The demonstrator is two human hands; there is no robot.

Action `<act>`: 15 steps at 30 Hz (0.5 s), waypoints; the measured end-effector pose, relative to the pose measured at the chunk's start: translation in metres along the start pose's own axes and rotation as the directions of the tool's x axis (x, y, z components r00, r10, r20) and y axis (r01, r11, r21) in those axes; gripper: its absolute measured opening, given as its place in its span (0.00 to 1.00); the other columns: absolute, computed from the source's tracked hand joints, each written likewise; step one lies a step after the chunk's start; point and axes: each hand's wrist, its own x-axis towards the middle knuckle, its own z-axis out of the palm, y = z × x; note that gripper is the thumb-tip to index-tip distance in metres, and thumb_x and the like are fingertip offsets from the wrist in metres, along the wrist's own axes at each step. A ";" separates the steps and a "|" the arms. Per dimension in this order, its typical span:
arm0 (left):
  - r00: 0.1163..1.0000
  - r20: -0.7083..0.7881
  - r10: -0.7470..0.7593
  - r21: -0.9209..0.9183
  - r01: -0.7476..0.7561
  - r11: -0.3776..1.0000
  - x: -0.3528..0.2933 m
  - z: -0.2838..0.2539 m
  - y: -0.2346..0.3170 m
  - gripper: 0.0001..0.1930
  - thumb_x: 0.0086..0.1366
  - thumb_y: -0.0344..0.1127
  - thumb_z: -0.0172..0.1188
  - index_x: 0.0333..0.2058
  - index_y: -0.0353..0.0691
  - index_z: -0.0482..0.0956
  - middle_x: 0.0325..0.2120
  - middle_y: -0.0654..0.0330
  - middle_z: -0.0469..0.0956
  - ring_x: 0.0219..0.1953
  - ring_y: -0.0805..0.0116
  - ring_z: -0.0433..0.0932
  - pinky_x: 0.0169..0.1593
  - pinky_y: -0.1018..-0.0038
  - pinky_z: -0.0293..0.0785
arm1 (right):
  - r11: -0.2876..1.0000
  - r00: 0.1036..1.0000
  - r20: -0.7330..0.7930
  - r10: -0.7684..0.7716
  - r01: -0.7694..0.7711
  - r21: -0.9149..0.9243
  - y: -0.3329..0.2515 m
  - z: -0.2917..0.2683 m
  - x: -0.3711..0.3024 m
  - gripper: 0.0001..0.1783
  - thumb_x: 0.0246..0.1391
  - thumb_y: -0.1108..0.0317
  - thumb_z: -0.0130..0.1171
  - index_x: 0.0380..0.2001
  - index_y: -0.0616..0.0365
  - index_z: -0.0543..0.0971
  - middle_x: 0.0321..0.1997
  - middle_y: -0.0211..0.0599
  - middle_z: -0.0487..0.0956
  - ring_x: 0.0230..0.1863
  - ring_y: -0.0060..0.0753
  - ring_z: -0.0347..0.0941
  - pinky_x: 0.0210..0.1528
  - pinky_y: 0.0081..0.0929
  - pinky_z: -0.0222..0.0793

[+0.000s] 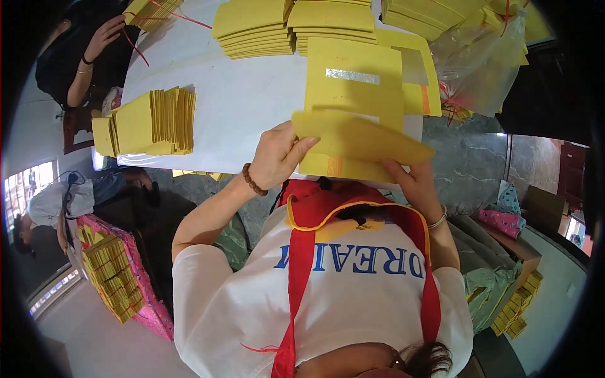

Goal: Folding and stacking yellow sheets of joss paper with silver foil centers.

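At the near edge of the table, a yellow paper sheet (pixel 359 138) is curved up between my hands, its upper edge lifted. My left hand (pixel 277 151) pinches its left end, thumb on top. My right hand (pixel 416 183) grips the lower right side, with some fingers hidden behind the paper. Beneath and beyond it lies yellow paper with a silver foil strip (pixel 353 76), and an orange mark shows near my left thumb. Another yellow sheet with a silver patch (pixel 413 66) lies partly under this to the right.
Stacks of folded yellow paper (pixel 252 31) stand at the table's far side. A row of folded paper (pixel 151 123) stands left on the white table (pixel 239 94). A clear plastic bag (pixel 476 69) is at the right. Another person's hand (pixel 104 38) touches a bundle at the far left.
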 end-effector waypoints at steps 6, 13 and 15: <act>0.979 -0.049 -0.200 -0.262 0.181 0.948 0.019 0.015 -0.016 0.13 0.64 0.40 0.52 0.37 0.34 0.73 0.10 0.55 0.67 0.12 0.61 0.67 0.20 0.70 0.62 | 0.828 0.916 -0.206 0.344 -0.192 0.527 -0.025 0.013 0.017 0.19 0.51 0.69 0.59 0.47 0.60 0.74 0.43 0.40 0.77 0.41 0.31 0.74 0.42 0.26 0.69; 0.966 -0.007 -0.259 -0.090 0.257 0.962 0.026 0.013 -0.022 0.13 0.63 0.39 0.53 0.30 0.33 0.70 0.11 0.56 0.67 0.13 0.68 0.66 0.20 0.71 0.60 | 0.936 0.956 -0.132 0.262 -0.219 0.275 -0.011 0.005 0.017 0.20 0.51 0.69 0.59 0.49 0.60 0.74 0.42 0.38 0.78 0.33 0.21 0.72 0.36 0.18 0.66; 0.947 0.027 -0.320 -0.271 0.315 0.910 0.026 0.017 -0.033 0.12 0.63 0.38 0.54 0.30 0.33 0.70 0.11 0.59 0.68 0.14 0.74 0.64 0.20 0.74 0.60 | 0.872 0.923 -0.068 0.379 -0.331 0.361 -0.011 0.006 0.019 0.20 0.50 0.69 0.59 0.48 0.60 0.75 0.39 0.37 0.79 0.31 0.19 0.71 0.33 0.16 0.65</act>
